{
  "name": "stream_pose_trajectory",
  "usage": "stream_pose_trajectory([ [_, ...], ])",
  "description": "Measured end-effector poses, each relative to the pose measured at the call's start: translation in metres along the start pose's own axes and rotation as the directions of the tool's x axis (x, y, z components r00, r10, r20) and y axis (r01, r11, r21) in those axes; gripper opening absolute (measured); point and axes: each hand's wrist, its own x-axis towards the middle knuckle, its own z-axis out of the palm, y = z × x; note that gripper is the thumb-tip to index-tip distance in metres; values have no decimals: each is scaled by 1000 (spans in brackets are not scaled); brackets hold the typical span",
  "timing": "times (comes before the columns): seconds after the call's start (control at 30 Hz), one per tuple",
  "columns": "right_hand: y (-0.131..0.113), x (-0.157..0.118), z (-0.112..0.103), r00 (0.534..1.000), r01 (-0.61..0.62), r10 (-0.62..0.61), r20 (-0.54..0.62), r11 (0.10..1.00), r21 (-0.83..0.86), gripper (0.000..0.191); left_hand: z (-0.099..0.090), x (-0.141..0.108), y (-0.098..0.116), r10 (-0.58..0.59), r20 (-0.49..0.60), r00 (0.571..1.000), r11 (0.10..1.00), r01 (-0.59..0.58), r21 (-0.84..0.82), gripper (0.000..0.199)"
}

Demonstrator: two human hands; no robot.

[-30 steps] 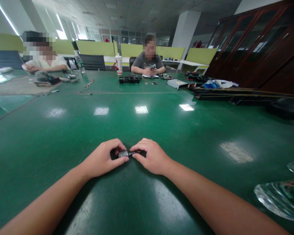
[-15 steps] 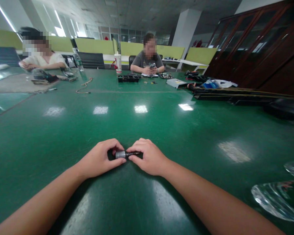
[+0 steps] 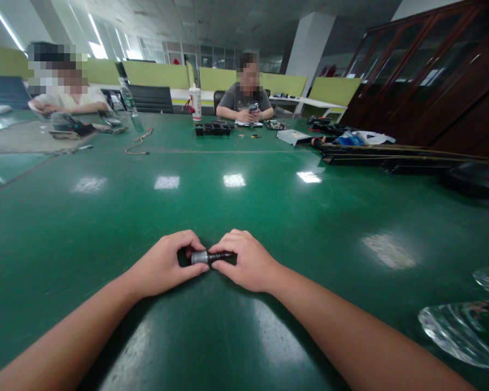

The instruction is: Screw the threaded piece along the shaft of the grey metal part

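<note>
A small cylinder (image 3: 199,257), silver-grey with a dark threaded, pointed part on its right, lies level just above or on the green table (image 3: 212,206). My left hand (image 3: 169,263) pinches the grey part between thumb and fingers. From the other side, my right hand (image 3: 248,260) has its thumb and fingers closed around the dark threaded part (image 3: 222,256). The fingertips of both hands nearly meet at the middle of the piece. Whether it touches the table is hidden.
Clear plastic bottles (image 3: 464,331) lie at the right edge. Across the table sit two people, a black tray (image 3: 213,129), a white bottle (image 3: 195,103), a cord (image 3: 139,145), a grey box (image 3: 294,137) and long black parts (image 3: 358,158).
Both hands keep nearly the same place and grip. A little more of the dark threaded part shows between the fingertips.
</note>
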Motion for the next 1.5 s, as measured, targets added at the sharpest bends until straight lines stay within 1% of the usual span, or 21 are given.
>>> stream_pose_trajectory([
  [0.2, 0, 0, 0, 1000, 5, -5, 8, 1000, 6, 16, 1, 0, -1, 20, -16, 1000, 1000, -19, 11, 20],
  [0.67, 0, 1, 0, 1000, 8, -8, -25, 999, 32, 11, 0, -1, 1, 27, -24, 999, 1000, -27, 3, 19],
  [1.5, -2, 1, -3, 999, -2, 4, -37, 999, 52, 11, -1, -1, 2, 51, -19, 999, 999, -51, 18, 18],
])
